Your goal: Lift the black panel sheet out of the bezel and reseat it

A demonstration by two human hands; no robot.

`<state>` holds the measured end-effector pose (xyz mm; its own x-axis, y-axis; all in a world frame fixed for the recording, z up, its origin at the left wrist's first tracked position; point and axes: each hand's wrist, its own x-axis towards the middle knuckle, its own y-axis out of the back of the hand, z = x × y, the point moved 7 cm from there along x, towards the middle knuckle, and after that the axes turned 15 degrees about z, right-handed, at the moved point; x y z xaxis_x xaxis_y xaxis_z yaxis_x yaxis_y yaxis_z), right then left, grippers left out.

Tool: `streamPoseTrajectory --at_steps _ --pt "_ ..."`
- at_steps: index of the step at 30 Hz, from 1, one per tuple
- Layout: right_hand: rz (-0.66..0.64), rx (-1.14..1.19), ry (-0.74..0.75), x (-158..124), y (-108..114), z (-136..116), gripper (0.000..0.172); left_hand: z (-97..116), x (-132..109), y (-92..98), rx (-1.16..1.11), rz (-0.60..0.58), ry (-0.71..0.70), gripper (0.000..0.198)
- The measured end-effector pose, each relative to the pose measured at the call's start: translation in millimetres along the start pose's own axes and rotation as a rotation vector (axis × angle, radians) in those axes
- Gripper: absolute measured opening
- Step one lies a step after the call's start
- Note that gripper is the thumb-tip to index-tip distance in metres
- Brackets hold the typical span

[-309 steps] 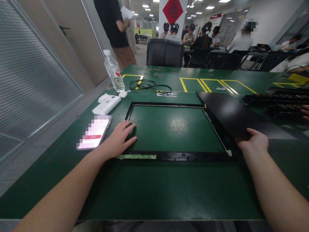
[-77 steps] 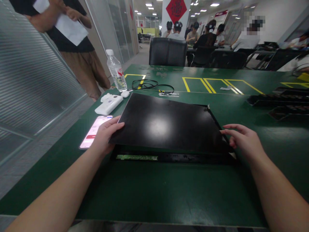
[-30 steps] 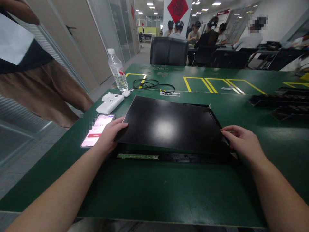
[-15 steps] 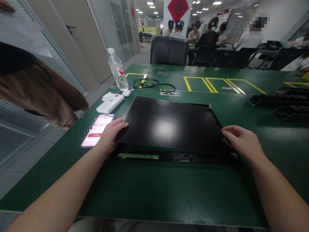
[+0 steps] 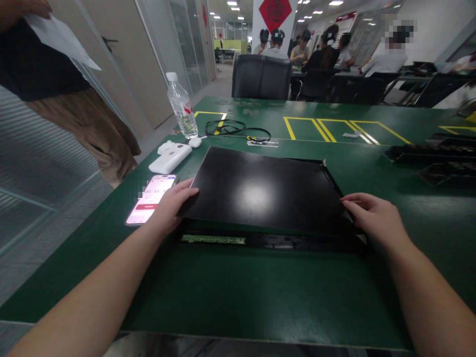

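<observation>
1. Bare green table [image 5: 238, 297] lay open between the person and the black panel [image 5: 260, 191].
2. A smartphone [image 5: 150, 199] lay just beside the left hand [image 5: 169, 206]; a white device [image 5: 170, 157] and water bottle [image 5: 181, 106] stood behind it.
3. A coiled cable [image 5: 234, 130] lay beyond the panel.
4. Bare table separated the right hand [image 5: 375, 220] from black trays [image 5: 431, 158] farther right.

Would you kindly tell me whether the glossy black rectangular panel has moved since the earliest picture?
Yes. The glossy black rectangular panel went left, from beside the thin black frame on its right to lying over it.
</observation>
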<state>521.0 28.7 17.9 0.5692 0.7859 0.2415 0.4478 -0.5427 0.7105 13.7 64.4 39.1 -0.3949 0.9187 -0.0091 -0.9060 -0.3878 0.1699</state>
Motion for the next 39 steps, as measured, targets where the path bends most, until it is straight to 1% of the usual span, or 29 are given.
streamPoseTrajectory --at_steps 3,5,9,11,14,17,22,29,34,39 --pt "-0.004 0.0 -0.001 0 0 0 0.036 -6 1 -1.8 -0.032 -0.005 0.088 0.031" --pt "-0.005 -0.001 0.002 1 0 0 0.036 -7 0 -2.5 -0.043 -0.006 0.12 0.034" --pt "0.0 -0.016 0.032 1 1 -1 0.035 -3 -2 -1.0 -0.031 0.025 0.119 0.037" --pt "0.0 -0.024 0.049 1 2 -3 0.035 -2 -2 -1.8 -0.057 0.017 0.123 0.04" --pt "-0.002 -0.046 0.042 1 1 -2 0.035 -1 -3 -4.2 -0.111 -0.013 0.133 0.051" --pt "-0.003 -0.035 0.033 1 1 -1 0.035 -2 -3 -4.5 -0.134 -0.018 0.125 0.059" --pt "-0.008 -0.055 0.067 0 0 -6 0.033 -5 -1 -3.0 -0.135 -0.004 0.12 0.058" --pt "0.009 -0.148 0.186 -6 3 -22 0.026 -8 0 -4.5 -0.157 -0.026 0.127 0.058" --pt "0.01 -0.19 0.231 -7 2 -24 0.028 -7 -1 -3.5 -0.158 -0.015 0.134 0.052" --pt "0.009 -0.224 0.235 -6 3 -24 0.029 -8 -1 -3.3 -0.168 -0.024 0.147 0.057"
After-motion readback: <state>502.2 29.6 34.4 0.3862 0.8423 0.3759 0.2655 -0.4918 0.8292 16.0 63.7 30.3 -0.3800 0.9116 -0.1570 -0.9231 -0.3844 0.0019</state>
